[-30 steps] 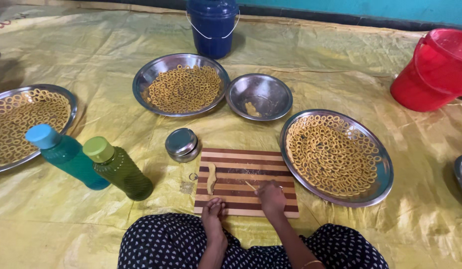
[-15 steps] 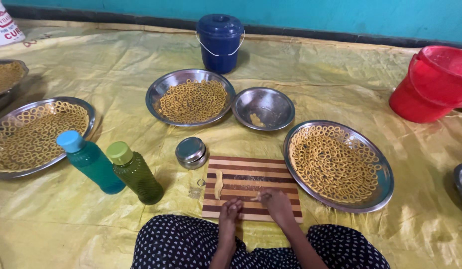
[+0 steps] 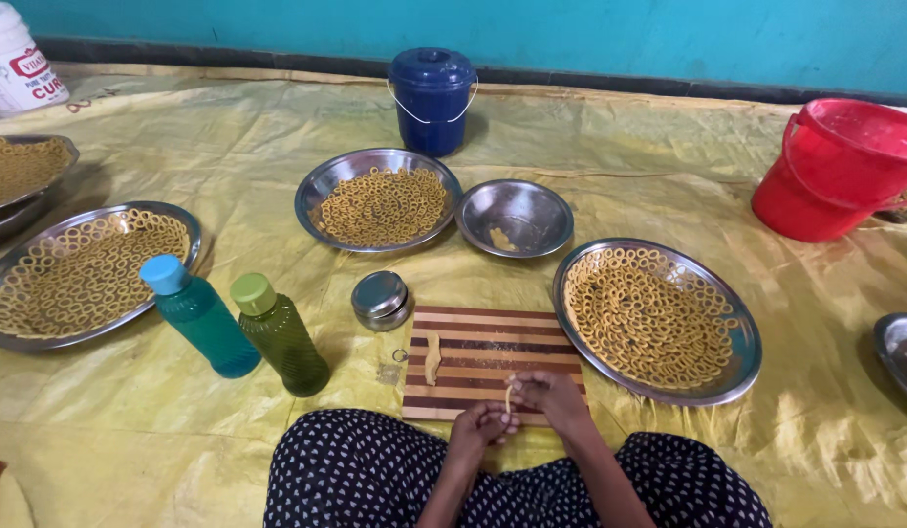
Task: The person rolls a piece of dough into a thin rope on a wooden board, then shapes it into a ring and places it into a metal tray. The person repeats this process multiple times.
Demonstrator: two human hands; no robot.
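I sit on a yellow sheet with a striped wooden board in front of my knees. Both hands meet at the board's near edge, pinching a thin strip of yellow dough between them. My left hand holds its lower end and my right hand its upper end. A short roll of dough lies on the board's left part. A steel plate full of dough rings sits right of the board.
Teal bottle and green bottle stand at left, a small steel tin beside the board. Further plates of rings, a steel bowl, blue lidded pail, red bucket, white tub.
The view has tilted up and shifted, showing more of the far wall. My hands have drawn together at the board's near edge and lifted a dough strip off it.
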